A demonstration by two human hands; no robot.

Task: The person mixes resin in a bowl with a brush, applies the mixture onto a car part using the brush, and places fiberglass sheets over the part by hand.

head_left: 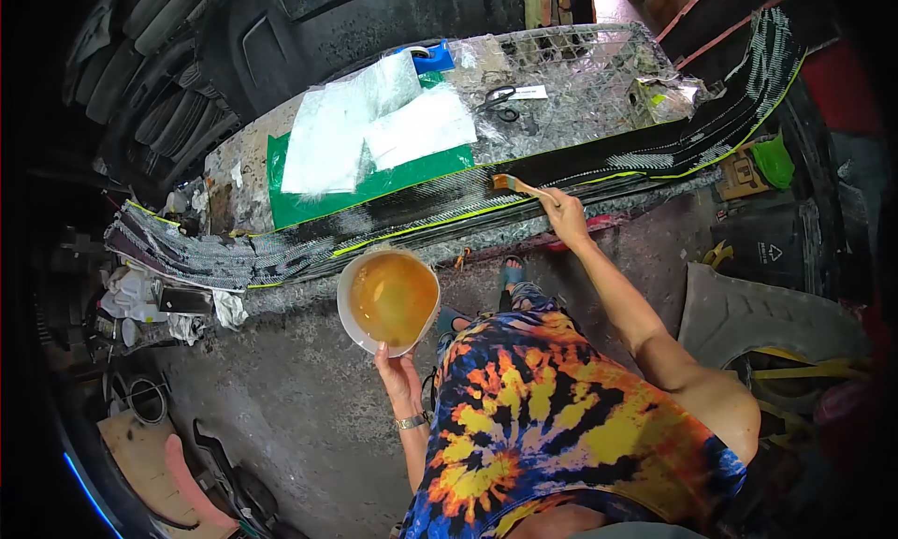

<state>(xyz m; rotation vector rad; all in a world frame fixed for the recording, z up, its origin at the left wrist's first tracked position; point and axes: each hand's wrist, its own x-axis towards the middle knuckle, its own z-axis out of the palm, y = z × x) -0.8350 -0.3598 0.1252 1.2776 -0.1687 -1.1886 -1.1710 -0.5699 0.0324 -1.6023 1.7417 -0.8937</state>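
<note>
The strip [412, 205] lies just beyond your right hand [566, 217], partly dark, partly whitish; brushing seems begun but not finished. Your left hand [400, 380] grasps the bowl [344, 300], with liquid [393, 291] inside; your right grasps the brush [529, 189].

I wear a sleeveless tie-dye top [561, 417], yellow, orange, blue and black, at bottom centre; a metal band [410, 422] rings my left wrist [406, 406]; a bluish sandal [513, 270] shows mid-frame.
</note>
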